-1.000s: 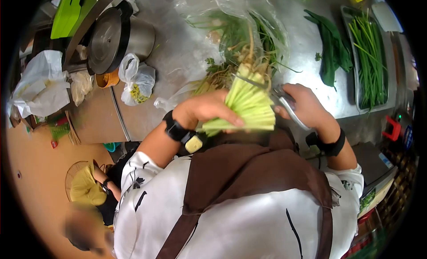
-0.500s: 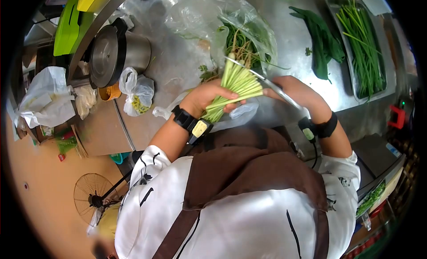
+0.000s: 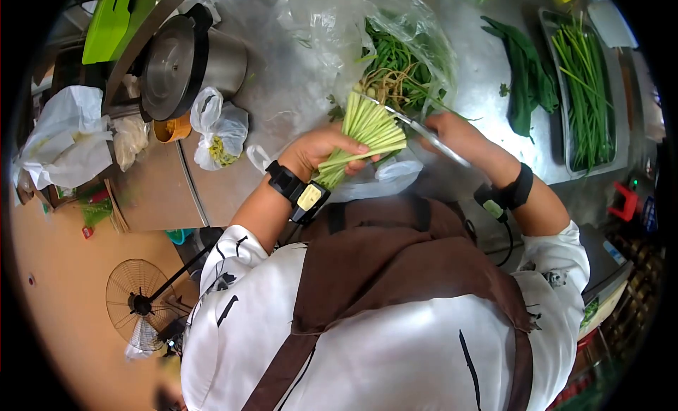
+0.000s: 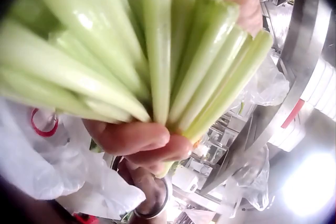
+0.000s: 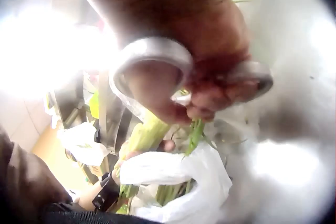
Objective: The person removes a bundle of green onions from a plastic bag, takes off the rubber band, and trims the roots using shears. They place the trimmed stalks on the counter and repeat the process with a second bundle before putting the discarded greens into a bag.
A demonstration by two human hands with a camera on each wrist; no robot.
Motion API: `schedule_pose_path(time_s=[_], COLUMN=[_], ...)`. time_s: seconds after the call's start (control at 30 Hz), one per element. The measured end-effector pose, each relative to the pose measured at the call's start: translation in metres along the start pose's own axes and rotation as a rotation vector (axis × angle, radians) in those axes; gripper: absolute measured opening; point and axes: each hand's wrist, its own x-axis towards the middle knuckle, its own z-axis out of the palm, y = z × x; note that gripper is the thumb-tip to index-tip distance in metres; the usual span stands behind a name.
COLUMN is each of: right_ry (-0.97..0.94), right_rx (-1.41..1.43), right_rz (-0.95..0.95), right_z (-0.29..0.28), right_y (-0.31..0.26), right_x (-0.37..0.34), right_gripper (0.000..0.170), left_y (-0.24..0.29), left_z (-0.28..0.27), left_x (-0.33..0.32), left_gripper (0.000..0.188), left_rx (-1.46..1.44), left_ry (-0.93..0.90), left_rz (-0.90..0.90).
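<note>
Above the near edge of the stainless-steel counter (image 3: 275,93), we held the stalk bundle (image 3: 371,128) in our left hand (image 3: 328,146), thumb and fingers wrapped firmly round it, the pale ends fanned out. Our right hand (image 3: 460,137) gripped the scissors (image 3: 427,135), with digits through both finger rings (image 5: 152,49). A blade lay across the upper ends of the bundle; we could not tell how far the blades were parted.

Status of the trimming, in our judgement: partly complete. Many stalks presented blunt, rootless ends, consistent with cutting already done. Toward the far edge, rooted greens (image 3: 399,54) remained in the clear plastic bag (image 3: 332,30), their roots (image 3: 395,86) facing us, apparently unprocessed. A white plastic bag (image 3: 395,174) lay beneath the bundle at the near edge; we could not verify whether it contained trimmed stalks.
</note>
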Motion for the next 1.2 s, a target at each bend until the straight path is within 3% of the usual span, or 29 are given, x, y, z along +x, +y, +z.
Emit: schedule_pose_path(time_s=[0.07, 0.13, 0.3, 0.37, 0.47, 0.53, 0.57, 0.73, 0.8, 0.87, 0.93, 1.0, 1.07, 1.13, 1.2], right_ry=[0.036, 0.125, 0.139, 0.177, 0.166, -0.01, -0.008, 0.269, 0.305, 0.53, 0.519, 0.561, 0.606, 0.628, 0.682], right_rx=[0.003, 0.071, 0.089, 0.084, 0.067, 0.55, 0.55, 0.797, 0.789, 0.572, 0.541, 0.127, 0.144, 0.409, 0.491], right_rz=[0.039, 0.061, 0.157, 0.189, 0.203, 0.376, 0.376, 0.24, 0.269, -0.02, 0.002, -0.025, -0.055, -0.046, -0.067], right_z=[0.005, 0.009, 0.014, 0.02, 0.023, 0.017, 0.017, 0.019, 0.014, 0.012, 0.002, -0.003, 0.008, 0.014, 0.019], right_y=[-0.001, -0.002, -0.009, -0.007, -0.003, -0.007, -0.007, -0.015, -0.026, -0.031, -0.041, -0.041, -0.035, -0.037, -0.053], right_x=[-0.003, -0.007, -0.014, -0.017, -0.021, -0.03, -0.035, -0.06, -0.065, -0.067, -0.071, -0.076, -0.077, -0.078, -0.073], right_gripper=[0.029, 0.039, 0.039, 0.036, 0.045, 0.041, 0.041, 0.032, 0.027, 0.022, 0.019, 0.021, 0.021, 0.019, 0.019], left_y=[0.0, 0.0, 0.003, 0.002, 0.0, -0.001, -0.001, -0.004, -0.006, -0.01, -0.013, -0.013, -0.015, -0.019, -0.023], left_z=[-0.004, -0.006, -0.006, -0.007, 0.0, 0.007, 0.011, 0.03, 0.034, 0.037, 0.04, 0.041, 0.041, 0.041, 0.045], left_x=[0.003, 0.004, 0.006, 0.007, 0.007, 0.005, 0.004, -0.008, -0.009, -0.009, -0.009, -0.012, -0.015, -0.015, -0.012], left_gripper=[0.04, 0.039, 0.037, 0.034, 0.033, 0.032, 0.032, 0.031, 0.03, 0.028, 0.027, 0.026, 0.027, 0.027, 0.028], left_rx=[0.067, 0.066, 0.074, 0.21, 0.304, 0.328, 0.353, 0.389, 0.447, 0.499, 0.512, 0.525, 0.558, 0.618, 0.683], left_ry=[0.018, 0.031, 0.045, 0.091, 0.113, 0.084, 0.054, 0.087, 0.109, 0.135, 0.158, 0.184, 0.262, 0.307, 0.346], left_rz=[0.029, 0.015, -0.013, -0.048, -0.017, 0.057, 0.135, 0.276, 0.293, 0.324, 0.36, 0.401, 0.408, 0.446, 0.478])
